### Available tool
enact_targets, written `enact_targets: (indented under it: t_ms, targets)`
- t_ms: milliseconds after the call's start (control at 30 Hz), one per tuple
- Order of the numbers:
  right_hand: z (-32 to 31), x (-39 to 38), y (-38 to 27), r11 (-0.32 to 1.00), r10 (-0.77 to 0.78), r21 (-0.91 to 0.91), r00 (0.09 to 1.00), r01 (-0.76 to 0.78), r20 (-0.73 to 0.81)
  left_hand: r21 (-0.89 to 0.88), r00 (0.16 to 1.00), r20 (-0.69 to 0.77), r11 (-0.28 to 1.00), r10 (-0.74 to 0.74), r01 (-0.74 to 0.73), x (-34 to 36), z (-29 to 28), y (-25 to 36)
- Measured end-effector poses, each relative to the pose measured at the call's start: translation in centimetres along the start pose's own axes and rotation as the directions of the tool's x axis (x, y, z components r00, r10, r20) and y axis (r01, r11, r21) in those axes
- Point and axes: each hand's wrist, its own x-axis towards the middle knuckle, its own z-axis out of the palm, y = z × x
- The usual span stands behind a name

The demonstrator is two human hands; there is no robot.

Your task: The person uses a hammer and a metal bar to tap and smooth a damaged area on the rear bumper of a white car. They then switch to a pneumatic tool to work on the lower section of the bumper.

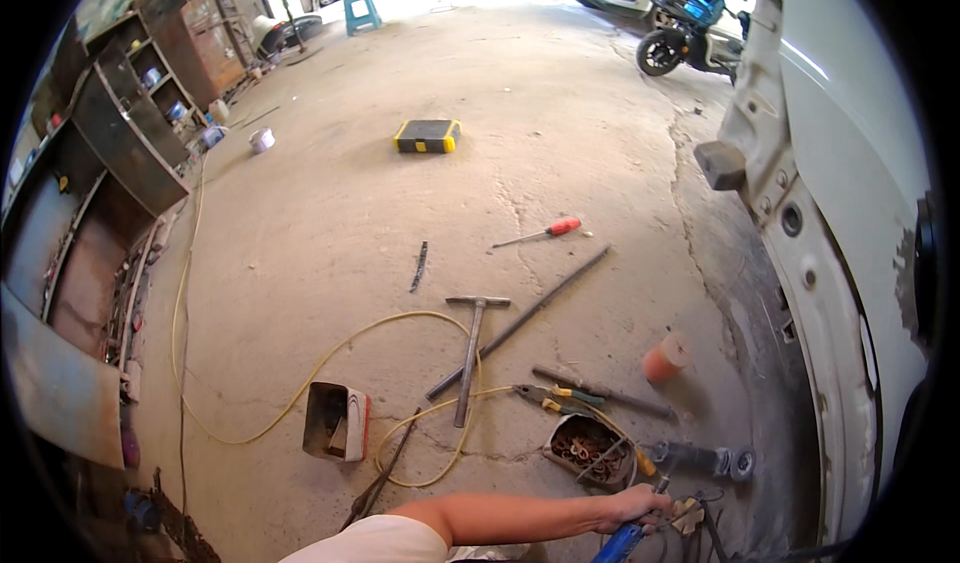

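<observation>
From the lower edge my left arm reaches to the right. My left hand [638, 506] is closed around a blue tube-shaped part [618, 545], and a dark rod end shows above the fingers. Beside the fingers lies a ragged tan piece [688, 516] among dark cables. Just beyond the hand are an open container [590, 453] of rusty small hardware, a yellow handle [645, 461] and a dark shock absorber [695, 459] with a ring end. Pliers [540, 396] with green and yellow grips rest behind the container. My right hand is out of view.
A hammer [468, 363], long bar [530, 318], shorter rod [610, 393], red screwdriver [560, 228], rectangular tin [350, 428] and yellow hose [300, 393] lie on the concrete. Farther off sits a black-yellow case [428, 135]. A white vehicle body [850, 163] borders the right; metal shelving [130, 113] the left.
</observation>
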Motion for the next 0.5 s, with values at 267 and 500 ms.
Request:
enact_targets:
  t_ms: [267, 500]
  targets:
    - [0.5, 2.4, -0.4, 0.957, 0.108, 0.276, 0.993, -0.094, -0.038, 0.068, 0.998, -0.05, 0.997, -0.036, 0.04, 0.8, -1.1, 0.1]
    - [7.4, 1.1, -0.9, 0.796, 0.393, 0.527, 0.916, -0.297, -0.078, 0.635, 0.966, -0.254, 0.747, -0.038, 0.196, 7.2, -2.0, -1.0]
